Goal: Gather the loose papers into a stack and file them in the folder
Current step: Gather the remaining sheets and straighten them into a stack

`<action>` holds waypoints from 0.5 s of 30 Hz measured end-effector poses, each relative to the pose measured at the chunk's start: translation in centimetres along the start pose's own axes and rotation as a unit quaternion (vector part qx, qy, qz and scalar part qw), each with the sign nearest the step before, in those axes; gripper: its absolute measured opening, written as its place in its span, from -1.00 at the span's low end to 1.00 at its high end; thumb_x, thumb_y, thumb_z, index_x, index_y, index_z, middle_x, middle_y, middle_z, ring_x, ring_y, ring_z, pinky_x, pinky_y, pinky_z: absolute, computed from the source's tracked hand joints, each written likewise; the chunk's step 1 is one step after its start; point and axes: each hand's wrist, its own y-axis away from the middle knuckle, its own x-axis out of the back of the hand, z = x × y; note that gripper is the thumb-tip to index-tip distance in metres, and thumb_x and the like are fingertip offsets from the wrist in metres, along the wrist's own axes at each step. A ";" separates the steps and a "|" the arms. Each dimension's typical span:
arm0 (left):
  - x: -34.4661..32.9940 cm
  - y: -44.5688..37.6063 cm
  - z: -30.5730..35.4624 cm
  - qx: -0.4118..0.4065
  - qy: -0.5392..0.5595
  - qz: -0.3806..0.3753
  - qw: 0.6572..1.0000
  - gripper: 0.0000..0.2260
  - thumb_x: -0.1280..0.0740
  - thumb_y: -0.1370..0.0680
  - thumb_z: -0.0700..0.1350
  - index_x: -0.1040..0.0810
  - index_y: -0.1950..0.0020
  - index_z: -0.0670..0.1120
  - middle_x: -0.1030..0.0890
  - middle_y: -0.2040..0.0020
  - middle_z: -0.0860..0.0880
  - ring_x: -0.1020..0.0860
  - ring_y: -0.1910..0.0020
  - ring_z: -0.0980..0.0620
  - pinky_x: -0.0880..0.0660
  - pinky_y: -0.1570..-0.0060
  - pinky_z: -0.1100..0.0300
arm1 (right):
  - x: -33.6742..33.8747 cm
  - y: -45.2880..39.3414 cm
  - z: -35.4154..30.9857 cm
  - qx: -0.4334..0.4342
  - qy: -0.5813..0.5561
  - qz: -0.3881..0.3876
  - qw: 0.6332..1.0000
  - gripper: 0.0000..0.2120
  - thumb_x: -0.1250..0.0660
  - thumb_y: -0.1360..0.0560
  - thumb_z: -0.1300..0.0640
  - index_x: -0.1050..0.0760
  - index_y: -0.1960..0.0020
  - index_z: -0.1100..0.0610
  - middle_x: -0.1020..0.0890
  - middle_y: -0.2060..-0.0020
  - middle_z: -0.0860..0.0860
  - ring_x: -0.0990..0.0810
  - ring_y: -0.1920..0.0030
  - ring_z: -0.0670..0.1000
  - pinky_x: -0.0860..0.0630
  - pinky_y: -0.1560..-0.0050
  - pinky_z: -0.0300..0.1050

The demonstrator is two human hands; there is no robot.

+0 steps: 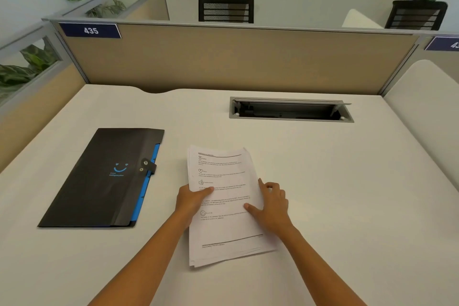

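Note:
A stack of printed white papers (223,228) lies on the white desk (323,181) near its middle, sheets slightly fanned at the bottom edge. My left hand (191,200) grips the stack's left edge, thumb on top of the page. My right hand (272,205) rests on the right edge, thumb and forefinger pressing on the top sheet. A black folder (99,181) with a blue smiley print, a snap strap and blue inner tabs lies shut to the left of the papers, apart from them.
An open cable hatch (290,110) is set into the desk behind the papers. A beige partition (236,57) with a "435" label bounds the far edge. A white side panel (427,112) rises at the right.

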 end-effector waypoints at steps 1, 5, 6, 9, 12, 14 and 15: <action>0.0 0.1 0.1 -0.006 -0.002 -0.003 1.000 -0.75 -0.55 -0.42 -0.12 -0.64 -0.07 -0.03 -0.70 0.09 0.05 -0.69 0.12 0.00 -0.60 0.27 0.19 | 0.1 0.0 0.1 0.001 -0.012 -0.004 1.000 -0.12 -0.36 -0.41 -0.32 -0.09 -0.58 -0.02 -0.25 -0.37 0.01 -0.27 -0.36 0.08 -0.27 -0.33 0.02; 0.2 0.8 0.7 -0.038 0.016 -0.047 0.998 -0.74 -0.58 -0.40 -0.08 -0.67 -0.05 -0.01 -0.75 0.08 0.02 -0.72 0.14 0.02 -0.64 0.26 0.16 | 1.1 -0.3 0.6 -0.018 -0.162 0.010 0.987 -0.10 -0.52 -0.35 -0.20 -0.19 -0.54 0.04 -0.36 -0.31 0.00 -0.37 -0.30 0.03 -0.37 -0.34 -0.02; 0.3 1.1 0.9 -0.042 0.021 -0.062 0.997 -0.71 -0.58 -0.39 -0.06 -0.67 -0.07 -0.01 -0.75 0.06 0.01 -0.72 0.13 0.00 -0.65 0.25 0.13 | 1.5 -0.4 0.6 -0.030 -0.224 0.021 0.974 -0.10 -0.55 -0.33 -0.16 -0.21 -0.52 0.05 -0.40 -0.27 -0.01 -0.42 -0.25 0.00 -0.42 -0.27 -0.08; 0.3 1.6 2.0 -0.049 0.022 -0.104 0.993 -0.62 -0.61 -0.33 -0.01 -0.66 -0.10 -0.01 -0.75 0.05 0.00 -0.72 0.10 -0.05 -0.66 0.23 0.09 | 2.9 -0.2 -0.1 -0.060 -0.371 0.010 0.927 -0.21 -0.60 -0.26 -0.18 -0.31 -0.37 -0.09 -0.54 -0.16 -0.19 -0.58 -0.10 -0.15 -0.51 -0.03 -0.28; 0.0 2.1 3.3 -0.069 0.010 -0.125 0.990 -0.56 -0.64 -0.26 0.04 -0.67 -0.09 -0.01 -0.74 0.03 -0.02 -0.72 0.08 -0.07 -0.66 0.16 0.04 | 4.0 -0.1 -0.7 -0.056 -0.474 -0.045 0.878 -0.31 -0.64 -0.20 -0.20 -0.55 -0.24 0.03 -0.72 -0.06 -0.09 -0.72 -0.02 -0.02 -0.66 -0.01 -0.05; -0.3 2.5 4.3 -0.090 0.014 -0.124 0.988 -0.56 -0.64 -0.24 0.07 -0.67 -0.05 0.00 -0.74 0.04 -0.01 -0.72 0.10 -0.05 -0.65 0.21 0.09 | 4.7 0.1 -1.4 -0.047 -0.508 -0.038 0.859 -0.41 -0.67 -0.18 -0.12 -0.64 -0.13 0.09 -0.74 0.00 0.01 -0.74 0.02 0.06 -0.68 0.08 -0.03; -0.4 2.7 4.8 -0.101 0.013 -0.120 0.988 -0.56 -0.64 -0.24 0.08 -0.67 -0.05 0.00 -0.74 0.05 0.00 -0.72 0.11 -0.03 -0.65 0.23 0.12 | 5.1 0.2 -1.8 -0.040 -0.517 -0.022 0.855 -0.46 -0.67 -0.19 -0.09 -0.66 -0.08 0.11 -0.75 0.03 0.02 -0.75 0.05 0.07 -0.68 0.14 -0.06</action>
